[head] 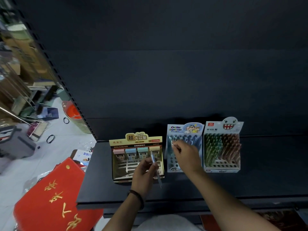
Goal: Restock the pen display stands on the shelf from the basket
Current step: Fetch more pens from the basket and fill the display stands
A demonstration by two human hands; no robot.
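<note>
Three display boxes stand in a row along the back of the dark shelf (270, 165), all toward its left half. The yellow box (135, 139), nearest the shelf's left edge, carries a header reading "1-10 超大容量", with "希美乐", "2B" and "24PCS" printed below; pastel cases (130, 151) line its back row. Just beside it the middle stand (184, 129) shows "CRAYON SHINCHAN" and a cartoon boy on its blue header. Touching that one, the right stand (224, 129) has a red brand tab too small to read, "MP 8283", and a white ghost with jagged teeth. It is packed with green and brown pens (221, 147), with open holes along its front rows.

The left hand (144, 171), a dark bracelet (137, 197) on its wrist, is over the front of the yellow box. Its fingers are curled round a slim pale pen (154, 165), which slants from the box's right side down toward the shelf's front edge.

The right hand (185, 153) reaches over the middle stand, wrist bent, with its fingertips (173, 144) drawn together at the tops of the pale blue pens (189, 138) in the back-left rows. Blur hides whether they pinch one.

Past the shelf's left edge, an orange-red basket (72, 111) sits on the floor, and a red bag (50, 199) with gold characters lies near the front left corner.
</note>
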